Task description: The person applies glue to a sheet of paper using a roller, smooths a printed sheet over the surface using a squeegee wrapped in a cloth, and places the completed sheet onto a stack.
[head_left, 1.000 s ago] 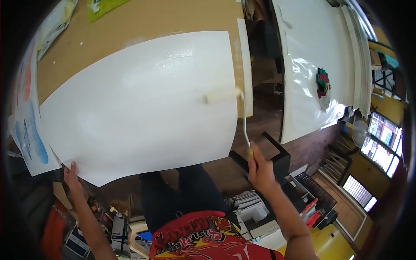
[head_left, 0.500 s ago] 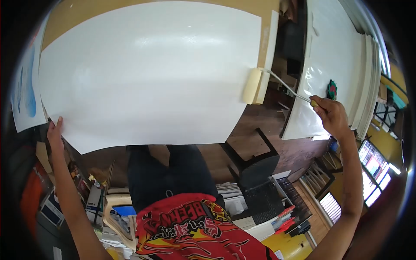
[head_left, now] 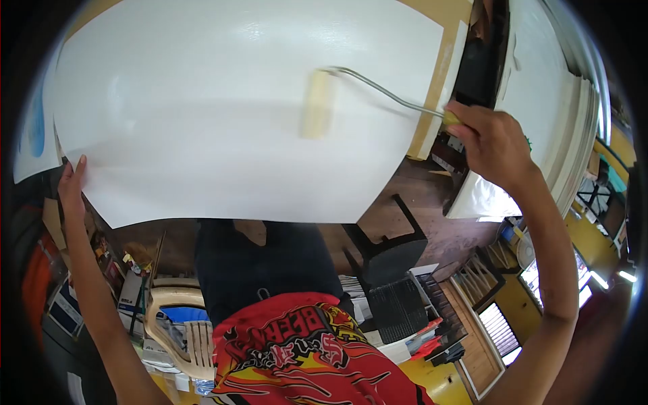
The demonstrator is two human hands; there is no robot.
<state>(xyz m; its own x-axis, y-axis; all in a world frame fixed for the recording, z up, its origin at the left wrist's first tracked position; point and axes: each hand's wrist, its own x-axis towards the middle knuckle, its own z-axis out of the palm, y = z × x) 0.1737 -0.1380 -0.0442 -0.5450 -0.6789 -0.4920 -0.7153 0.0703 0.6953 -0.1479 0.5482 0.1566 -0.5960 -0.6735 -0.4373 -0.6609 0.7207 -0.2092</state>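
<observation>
A large white sheet [head_left: 202, 148] lies over a brown board [head_left: 442, 57], its near edge hanging past the board toward my legs. My right hand [head_left: 496, 145] is closed round the yellow handle of a paint roller [head_left: 317, 104]. The roller's cream sleeve rests on or just over the sheet, right of its middle, and is blurred by motion. At the sheet's near left corner, my left hand [head_left: 73, 185] pinches the edge with the thumb on top; the other fingers are mostly hidden. A glossy patch shows near the sheet's far side.
To the left hangs another sheet with a blue print [head_left: 37, 128]. A white-covered table [head_left: 540, 61] stands at the right. Behind me are a black chair [head_left: 395, 263], a cream plastic chair [head_left: 179, 297] and shelves with papers and boxes.
My right hand has moved left, carrying the roller from the sheet's right edge in toward its middle. My left hand keeps its hold on the corner. The whole view has shifted slightly.
</observation>
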